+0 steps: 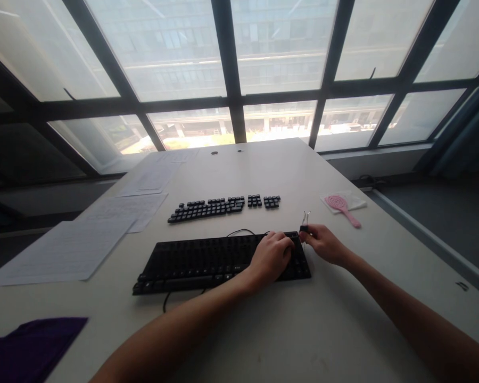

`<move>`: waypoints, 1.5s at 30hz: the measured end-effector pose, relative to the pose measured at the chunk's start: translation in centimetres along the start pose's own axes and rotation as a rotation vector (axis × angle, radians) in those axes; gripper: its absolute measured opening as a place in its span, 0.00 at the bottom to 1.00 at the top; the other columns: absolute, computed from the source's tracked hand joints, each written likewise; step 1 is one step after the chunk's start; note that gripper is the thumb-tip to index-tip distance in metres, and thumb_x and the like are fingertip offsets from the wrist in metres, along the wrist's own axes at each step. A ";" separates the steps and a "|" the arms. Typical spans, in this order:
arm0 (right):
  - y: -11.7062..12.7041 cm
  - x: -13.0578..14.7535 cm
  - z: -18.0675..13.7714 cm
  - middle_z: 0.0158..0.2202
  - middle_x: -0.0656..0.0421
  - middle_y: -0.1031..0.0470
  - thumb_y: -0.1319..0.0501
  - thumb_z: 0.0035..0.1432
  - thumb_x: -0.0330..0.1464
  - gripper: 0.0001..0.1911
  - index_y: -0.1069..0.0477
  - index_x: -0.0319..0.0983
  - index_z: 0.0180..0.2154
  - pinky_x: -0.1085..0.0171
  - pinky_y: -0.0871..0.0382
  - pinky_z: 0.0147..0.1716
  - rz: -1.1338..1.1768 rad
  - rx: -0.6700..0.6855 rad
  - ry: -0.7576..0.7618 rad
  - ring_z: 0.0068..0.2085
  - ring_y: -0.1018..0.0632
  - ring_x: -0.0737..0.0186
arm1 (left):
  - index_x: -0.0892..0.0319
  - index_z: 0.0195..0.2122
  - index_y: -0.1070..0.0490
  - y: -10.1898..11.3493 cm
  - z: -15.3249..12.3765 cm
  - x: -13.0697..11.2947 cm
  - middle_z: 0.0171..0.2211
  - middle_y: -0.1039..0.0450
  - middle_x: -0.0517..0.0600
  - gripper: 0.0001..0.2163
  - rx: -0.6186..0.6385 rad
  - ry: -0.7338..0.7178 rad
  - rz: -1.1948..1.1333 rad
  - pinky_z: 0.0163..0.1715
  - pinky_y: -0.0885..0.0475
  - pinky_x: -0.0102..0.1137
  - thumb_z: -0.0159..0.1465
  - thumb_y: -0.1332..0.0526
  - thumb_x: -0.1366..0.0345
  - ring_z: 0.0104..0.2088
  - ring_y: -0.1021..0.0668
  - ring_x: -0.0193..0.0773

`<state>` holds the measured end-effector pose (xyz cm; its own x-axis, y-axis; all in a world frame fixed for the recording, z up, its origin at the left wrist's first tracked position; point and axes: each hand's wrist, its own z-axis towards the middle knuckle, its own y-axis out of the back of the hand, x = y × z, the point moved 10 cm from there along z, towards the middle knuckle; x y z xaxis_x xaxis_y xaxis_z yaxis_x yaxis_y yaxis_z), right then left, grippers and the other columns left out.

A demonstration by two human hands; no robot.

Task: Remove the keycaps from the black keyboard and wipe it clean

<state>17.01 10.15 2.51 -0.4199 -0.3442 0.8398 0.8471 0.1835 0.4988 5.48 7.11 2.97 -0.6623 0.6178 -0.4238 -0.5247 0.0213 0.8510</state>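
Note:
A black keyboard lies across the near part of the white table. Over its right end is my left hand, with fingers curled down onto the keys area; the fingertips and anything between them are hidden. Just beyond the keyboard's far right corner, my right hand is closed on a small keycap puller, its two thin wire prongs pointing up. Behind the keyboard, loose black keycaps are laid out in rows, with two smaller groups of keycaps at their right.
A pink hairbrush rests on a clear plastic bag at the right. Printed papers cover the table's left side. A purple cloth-like item is at the near left. Large windows stand behind the table.

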 end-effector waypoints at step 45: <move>0.0 0.9 -0.7 0.23 0.60 0.30 0.43 0.63 0.36 0.15 0.33 0.38 0.24 0.65 0.39 0.26 -0.099 -0.176 0.060 0.26 0.32 0.63 | 0.53 0.48 0.26 -0.6 0.7 0.6 0.45 0.25 0.50 0.19 0.078 0.064 -0.161 0.47 0.29 0.36 0.57 0.30 0.55 0.47 0.24 0.45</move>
<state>16.87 9.17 3.09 -0.4888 -0.4073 0.7715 0.8483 -0.0156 0.5292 5.84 8.03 2.41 -0.6072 0.5505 -0.5729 -0.5853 0.1777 0.7911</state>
